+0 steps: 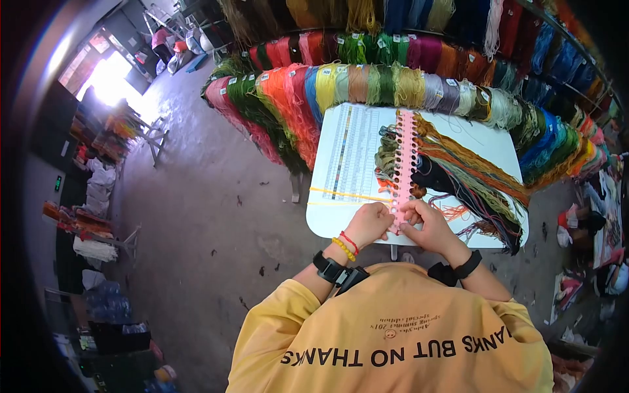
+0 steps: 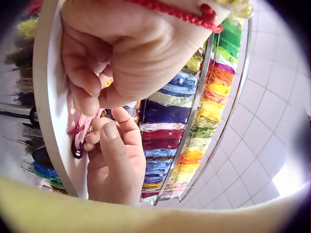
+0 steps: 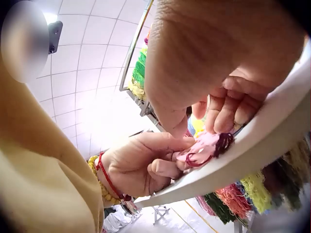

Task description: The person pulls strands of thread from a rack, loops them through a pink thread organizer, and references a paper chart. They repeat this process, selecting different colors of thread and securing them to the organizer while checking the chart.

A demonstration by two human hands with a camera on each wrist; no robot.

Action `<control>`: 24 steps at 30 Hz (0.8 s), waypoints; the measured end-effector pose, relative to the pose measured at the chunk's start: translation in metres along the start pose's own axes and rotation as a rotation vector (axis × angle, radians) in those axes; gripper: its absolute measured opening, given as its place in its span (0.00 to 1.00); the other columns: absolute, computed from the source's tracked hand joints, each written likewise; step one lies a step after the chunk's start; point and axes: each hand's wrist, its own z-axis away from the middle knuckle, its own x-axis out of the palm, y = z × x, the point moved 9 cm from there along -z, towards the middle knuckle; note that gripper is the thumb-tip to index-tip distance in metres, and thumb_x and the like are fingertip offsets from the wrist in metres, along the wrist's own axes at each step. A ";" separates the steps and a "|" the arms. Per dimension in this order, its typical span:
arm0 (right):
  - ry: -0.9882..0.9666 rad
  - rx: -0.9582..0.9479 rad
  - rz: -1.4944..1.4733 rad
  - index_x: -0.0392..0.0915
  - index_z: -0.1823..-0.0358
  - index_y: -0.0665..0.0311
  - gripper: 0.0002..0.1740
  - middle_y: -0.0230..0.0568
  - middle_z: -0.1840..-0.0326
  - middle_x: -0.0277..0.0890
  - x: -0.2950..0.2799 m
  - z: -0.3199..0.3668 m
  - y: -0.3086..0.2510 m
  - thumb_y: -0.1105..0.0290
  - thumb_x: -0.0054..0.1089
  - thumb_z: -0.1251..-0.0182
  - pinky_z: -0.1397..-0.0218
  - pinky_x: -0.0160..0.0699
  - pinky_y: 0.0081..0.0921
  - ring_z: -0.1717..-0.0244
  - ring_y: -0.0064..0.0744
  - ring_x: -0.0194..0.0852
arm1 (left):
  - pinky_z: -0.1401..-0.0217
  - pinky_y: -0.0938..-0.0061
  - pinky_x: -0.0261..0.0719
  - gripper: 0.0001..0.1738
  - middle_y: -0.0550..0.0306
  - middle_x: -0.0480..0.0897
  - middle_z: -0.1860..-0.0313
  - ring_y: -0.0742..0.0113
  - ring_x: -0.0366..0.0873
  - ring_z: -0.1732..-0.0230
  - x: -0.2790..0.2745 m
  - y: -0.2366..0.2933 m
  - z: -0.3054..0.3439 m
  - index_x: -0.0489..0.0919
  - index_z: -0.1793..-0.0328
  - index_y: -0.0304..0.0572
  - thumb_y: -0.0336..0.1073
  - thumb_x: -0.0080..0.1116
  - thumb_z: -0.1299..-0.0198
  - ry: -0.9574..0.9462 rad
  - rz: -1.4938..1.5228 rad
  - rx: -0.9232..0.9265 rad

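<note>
A pink strip with holes along its edges (image 1: 407,141) lies on a white board (image 1: 331,226), with skeins of coloured thread (image 1: 468,164) looped through it. At its near end, my left hand (image 1: 368,224) pinches the strip between thumb and fingers. My right hand (image 1: 429,226) is opposite, its curled fingers and thumb gripping the same end. The thumbs come close together in the right wrist view. Dark red thread (image 3: 224,143) is looped at the strip's tip. Yellow thread (image 1: 347,194) stretches across the board's left side to the strip beside my left hand.
A printed chart (image 1: 354,147) with small colour swatches lies on the board under the strip's left side. Beyond the board, racks carry rows of hanging thread skeins (image 1: 357,85). More bundles (image 1: 78,219) hang along the left wall. A person (image 1: 160,42) stands far back by the doorway.
</note>
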 end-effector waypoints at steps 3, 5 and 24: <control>0.026 0.035 -0.033 0.72 0.56 0.65 0.16 0.31 0.72 0.70 -0.004 0.002 0.003 0.70 0.63 0.47 0.68 0.69 0.17 0.74 0.20 0.66 | 0.84 0.87 0.68 0.09 0.63 0.75 0.81 0.79 0.73 0.84 0.000 0.004 0.003 0.73 0.69 0.36 0.34 0.56 0.43 -0.008 -0.008 0.005; 0.080 0.074 -0.053 0.72 0.57 0.65 0.15 0.31 0.72 0.70 -0.009 0.004 0.010 0.70 0.62 0.46 0.68 0.68 0.17 0.74 0.19 0.66 | 0.83 0.87 0.67 0.09 0.64 0.74 0.81 0.80 0.72 0.84 0.000 0.005 0.004 0.73 0.69 0.36 0.34 0.56 0.42 -0.020 -0.011 0.016; 0.249 0.167 -0.249 0.66 0.51 0.66 0.18 0.31 0.71 0.71 -0.031 0.005 0.027 0.68 0.57 0.41 0.69 0.69 0.16 0.74 0.16 0.68 | 0.77 0.86 0.65 0.08 0.66 0.75 0.78 0.81 0.71 0.79 0.012 0.020 0.000 0.74 0.67 0.40 0.35 0.54 0.39 -0.043 0.203 0.082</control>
